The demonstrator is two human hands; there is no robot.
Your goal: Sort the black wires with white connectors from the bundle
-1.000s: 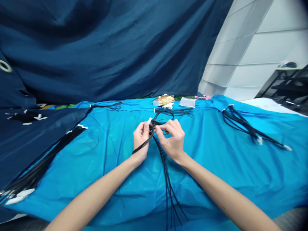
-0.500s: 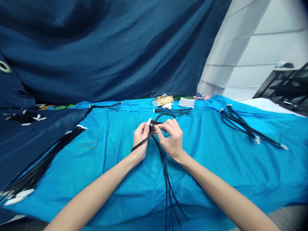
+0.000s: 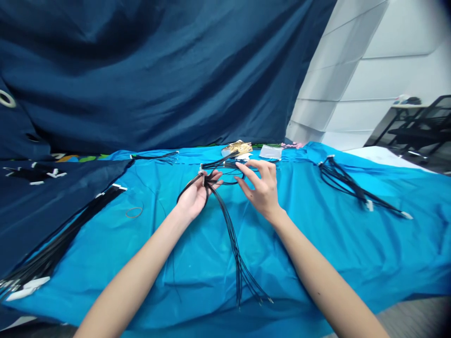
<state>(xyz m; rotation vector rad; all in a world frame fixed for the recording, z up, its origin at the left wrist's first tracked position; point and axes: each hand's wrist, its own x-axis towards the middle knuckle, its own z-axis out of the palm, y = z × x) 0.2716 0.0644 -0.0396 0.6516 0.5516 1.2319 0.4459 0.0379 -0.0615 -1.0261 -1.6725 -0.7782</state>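
Note:
A bundle of thin black cables [image 3: 229,225] with a small white connector [image 3: 202,167] lies across my left hand [image 3: 192,199]. That hand is palm up and supports the bundle with loosely curled fingers. Strands hang from it over the cloth, their loose ends [image 3: 266,300] fanned out toward me. Other strands loop to the right, toward my right hand [image 3: 259,188]. There the thumb and fingertips are apart, close around the bend of a cable loop; no firm grip on it shows.
Blue sheeting [image 3: 299,234] covers the work surface. More black cable bundles lie at the left [image 3: 77,225] and right [image 3: 348,183]. A gold wrapper [image 3: 239,149] and a clear plastic bag [image 3: 270,151] are at the back. A thin brown ring [image 3: 134,212] lies left of centre.
My right hand has moved right, away from the left, and its fingers have parted. My left hand has turned palm up and shifted left with the cables. The hanging strands have swung left.

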